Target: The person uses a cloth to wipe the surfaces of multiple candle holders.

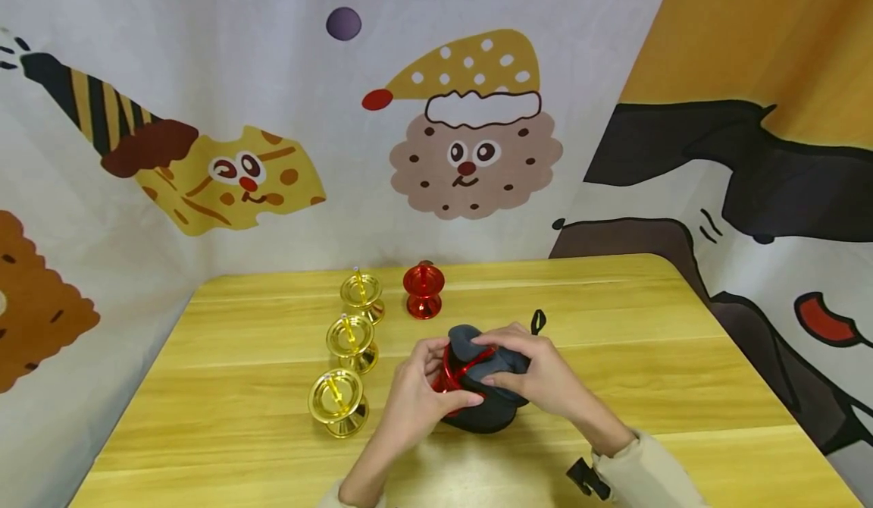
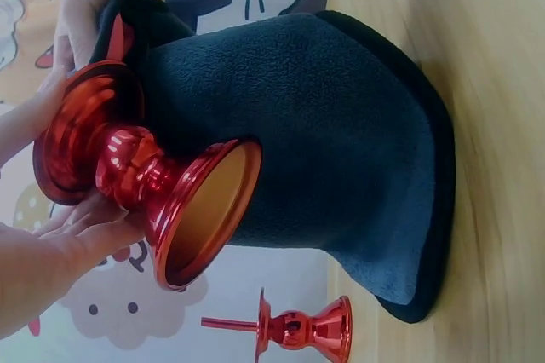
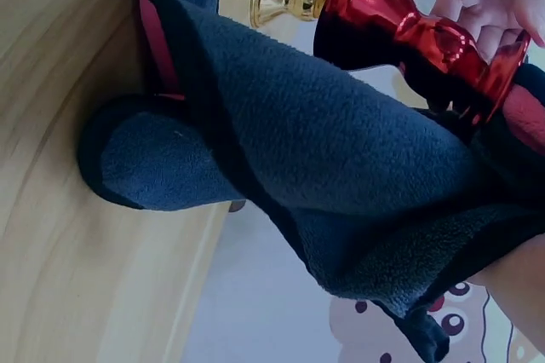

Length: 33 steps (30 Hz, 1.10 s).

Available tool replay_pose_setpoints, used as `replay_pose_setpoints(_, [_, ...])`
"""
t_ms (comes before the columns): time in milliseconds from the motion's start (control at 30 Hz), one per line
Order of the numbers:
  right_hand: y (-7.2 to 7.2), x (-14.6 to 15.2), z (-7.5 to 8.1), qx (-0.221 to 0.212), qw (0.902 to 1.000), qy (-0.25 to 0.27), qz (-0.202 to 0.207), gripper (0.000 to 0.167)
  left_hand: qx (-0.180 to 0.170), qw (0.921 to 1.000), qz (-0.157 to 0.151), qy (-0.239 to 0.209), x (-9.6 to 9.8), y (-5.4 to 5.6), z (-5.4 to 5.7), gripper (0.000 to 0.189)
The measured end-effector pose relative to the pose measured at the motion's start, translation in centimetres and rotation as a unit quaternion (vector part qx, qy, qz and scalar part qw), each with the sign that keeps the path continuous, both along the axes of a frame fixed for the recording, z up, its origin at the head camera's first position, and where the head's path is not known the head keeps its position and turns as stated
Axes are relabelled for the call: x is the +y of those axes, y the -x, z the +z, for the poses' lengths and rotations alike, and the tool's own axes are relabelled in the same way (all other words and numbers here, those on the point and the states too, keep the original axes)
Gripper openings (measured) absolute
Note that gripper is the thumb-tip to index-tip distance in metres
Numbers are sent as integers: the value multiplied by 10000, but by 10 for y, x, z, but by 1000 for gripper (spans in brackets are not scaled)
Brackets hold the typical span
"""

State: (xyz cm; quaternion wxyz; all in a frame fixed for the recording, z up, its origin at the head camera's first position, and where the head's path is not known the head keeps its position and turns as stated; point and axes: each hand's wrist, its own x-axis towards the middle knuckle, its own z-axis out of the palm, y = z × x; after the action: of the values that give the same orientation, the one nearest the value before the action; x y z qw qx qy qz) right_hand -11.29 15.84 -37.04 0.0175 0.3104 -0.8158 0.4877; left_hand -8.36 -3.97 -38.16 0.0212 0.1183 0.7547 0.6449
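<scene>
Over the front middle of the table, my left hand point(image 1: 409, 402) grips a shiny red candlestick point(image 2: 136, 163), held tilted on its side. In the left wrist view its hollow base faces the camera. My right hand point(image 1: 549, 375) pinches a dark blue-grey cloth point(image 3: 341, 141) with black edging and a pink underside. A fold of the cloth lies against the candlestick's dish, while the rest hangs down to the tabletop. A black loop sticks out from one corner of the cloth. The right fingertips are partly hidden behind the fabric.
A second red candlestick point(image 1: 423, 290) stands upright near the back edge. Left of it, three gold candlesticks, the back one point(image 1: 361, 293), the middle one point(image 1: 352, 341) and the front one point(image 1: 338, 402), form a row. A black buckle point(image 1: 588, 479) hangs by the right sleeve. A printed curtain point(image 1: 286, 61) backs the table.
</scene>
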Motion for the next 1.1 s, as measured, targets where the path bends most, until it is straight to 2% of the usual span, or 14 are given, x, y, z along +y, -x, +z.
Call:
replay_pose_setpoints(267, [1,-3,-5,-459,9977,491,62,32,206,9997,-140,63,2,-3,0,66])
replay_pose_setpoints(467, [2,-2,-6,-440,9964,716,125,29,660,9961,-158,568,2,-2,0,64])
replay_pose_setpoints(567, [2,2,-3,-436,9948,881,257,28,765,9943,-157,727,2,-1,-1,64])
replay_pose_setpoints(700, [2,11,5,-460,9932,1053,196,29,507,9974,-226,460,1,1,-5,65])
replay_pose_setpoints(800, [3,17,11,-577,9928,1011,-268,30,59,9999,-107,-11,-1,4,-6,68])
replay_pose_setpoints(900, [2,18,11,-706,9905,894,-765,31,-184,9992,118,-339,-2,7,-5,75])
replay_pose_setpoints(1000, [-2,10,4,-304,9929,632,-963,33,-150,9990,216,-366,-2,8,-4,79])
replay_pose_setpoints(1100, [-7,0,-5,344,9943,444,-905,35,-101,9986,245,-459,0,8,-4,76])
